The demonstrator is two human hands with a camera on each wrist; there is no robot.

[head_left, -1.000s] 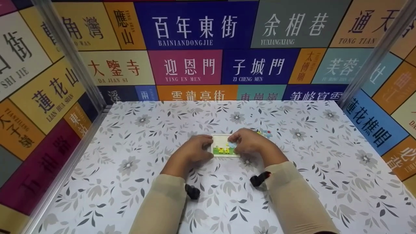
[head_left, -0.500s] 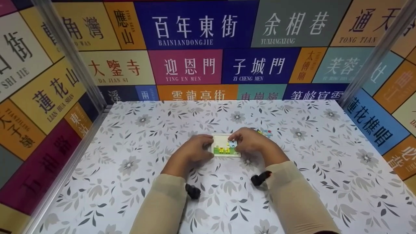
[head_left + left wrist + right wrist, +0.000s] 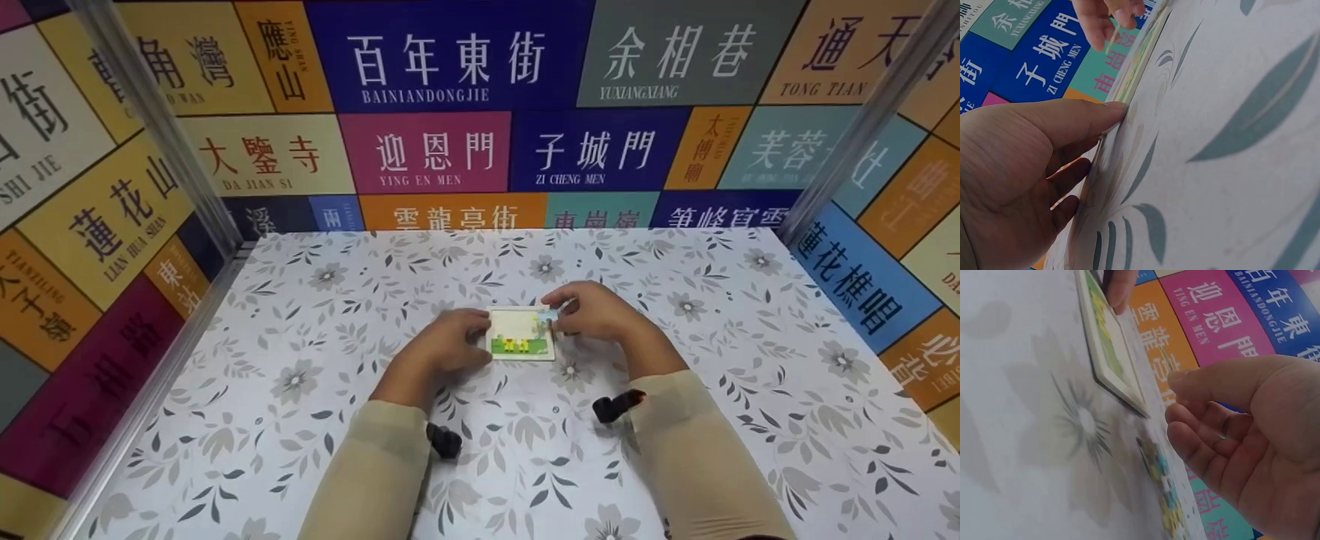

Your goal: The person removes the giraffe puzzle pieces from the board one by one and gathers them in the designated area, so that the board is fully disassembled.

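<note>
A small jigsaw board (image 3: 513, 322) with a pale frame lies flat on the table, in the middle of the head view. A green strip with yellow figures runs along its near side; most of the rest is bare cream. My left hand (image 3: 448, 339) holds its left edge, thumb at the near corner and fingers at the far one. Over the right edge, my right hand (image 3: 598, 312) pinches a thin puzzle piece (image 3: 1167, 359) between thumb and fingers. In the left wrist view that puzzle piece (image 3: 1112, 39) appears edge-on, raised above the board.
Several loose puzzle pieces (image 3: 1163, 486) lie on the table below the right hand, hidden behind it in the head view. A flower-patterned cloth (image 3: 360, 300) covers the table. Walls with coloured name panels (image 3: 427, 154) stand at the back and sides.
My right hand has lifted from the board's right part and shifted right and back, holding a piece. The loose pieces beyond it have become hidden. My left hand stays at the board's left edge.
</note>
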